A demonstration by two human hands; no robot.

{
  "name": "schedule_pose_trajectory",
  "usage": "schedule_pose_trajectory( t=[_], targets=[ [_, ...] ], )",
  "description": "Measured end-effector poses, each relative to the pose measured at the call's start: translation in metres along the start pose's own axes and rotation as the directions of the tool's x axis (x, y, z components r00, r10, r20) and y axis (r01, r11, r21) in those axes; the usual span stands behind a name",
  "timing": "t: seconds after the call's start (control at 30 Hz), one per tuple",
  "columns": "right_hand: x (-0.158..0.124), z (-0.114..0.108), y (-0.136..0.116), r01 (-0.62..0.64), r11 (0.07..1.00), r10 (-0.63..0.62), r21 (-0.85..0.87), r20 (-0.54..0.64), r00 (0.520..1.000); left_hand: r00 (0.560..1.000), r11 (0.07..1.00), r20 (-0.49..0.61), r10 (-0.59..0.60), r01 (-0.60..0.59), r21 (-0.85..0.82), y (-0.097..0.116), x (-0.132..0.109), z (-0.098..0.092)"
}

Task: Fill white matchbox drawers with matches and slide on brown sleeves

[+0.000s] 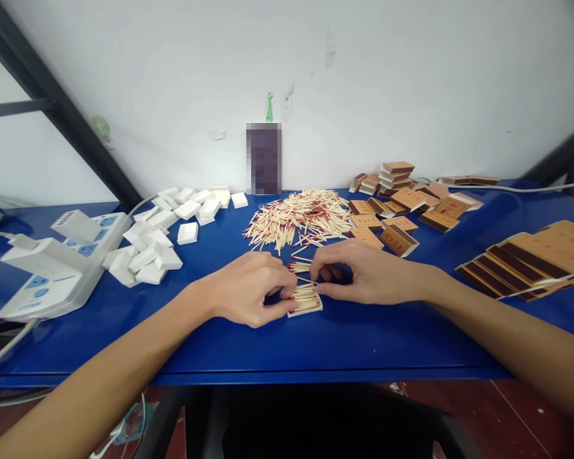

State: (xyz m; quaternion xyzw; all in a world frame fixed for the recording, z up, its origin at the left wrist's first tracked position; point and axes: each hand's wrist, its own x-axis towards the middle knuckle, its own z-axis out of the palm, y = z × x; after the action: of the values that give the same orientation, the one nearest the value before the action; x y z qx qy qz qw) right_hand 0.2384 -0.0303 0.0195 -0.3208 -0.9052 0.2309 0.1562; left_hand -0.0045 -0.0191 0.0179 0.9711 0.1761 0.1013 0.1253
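Between my hands, near the table's front edge, lies a small white matchbox tray (307, 312) with matchsticks (306, 297) lying side by side in it. My left hand (251, 288) is closed on the tray's left side, its thumb low at the corner and its fingers by the match heads. My right hand (358, 271) is closed at the tray's far right corner, with a matchstick (307, 280) at its fingertips; the curled fingers partly hide the grip. Just beyond the tray, a few loose matches (298, 267) lie between both hands. Behind them spreads a big heap of red-tipped matches (299, 217).
Empty white trays (146, 252) are piled at left, beside a white power strip (83, 271) with plugs and cables. Brown matchbox sleeves (399, 197) lie scattered at back right, and more sleeves (530, 258) are stacked at right. A blurred dark rectangle (265, 159) stands against the wall.
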Motion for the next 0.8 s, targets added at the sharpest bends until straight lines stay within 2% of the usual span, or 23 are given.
schedule_pose_trajectory(
  t=[0.23,0.47,0.8],
  targets=[
    [0.002,0.001,-0.001,0.005,0.999,-0.006,0.041,0.024,1.000,1.000,1.000,-0.016,-0.023,0.023,0.007,-0.001,0.001,0.002],
    [0.005,0.009,0.000,-0.002,0.999,0.003,0.035,-0.023,1.000,0.999,0.997,-0.048,0.020,-0.016,0.075,-0.004,0.000,0.005],
    [0.007,0.016,0.002,-0.015,0.996,0.017,0.092,-0.024,1.000,0.999,0.999,-0.038,0.009,-0.008,0.032,-0.004,0.000,0.005]
  ],
)
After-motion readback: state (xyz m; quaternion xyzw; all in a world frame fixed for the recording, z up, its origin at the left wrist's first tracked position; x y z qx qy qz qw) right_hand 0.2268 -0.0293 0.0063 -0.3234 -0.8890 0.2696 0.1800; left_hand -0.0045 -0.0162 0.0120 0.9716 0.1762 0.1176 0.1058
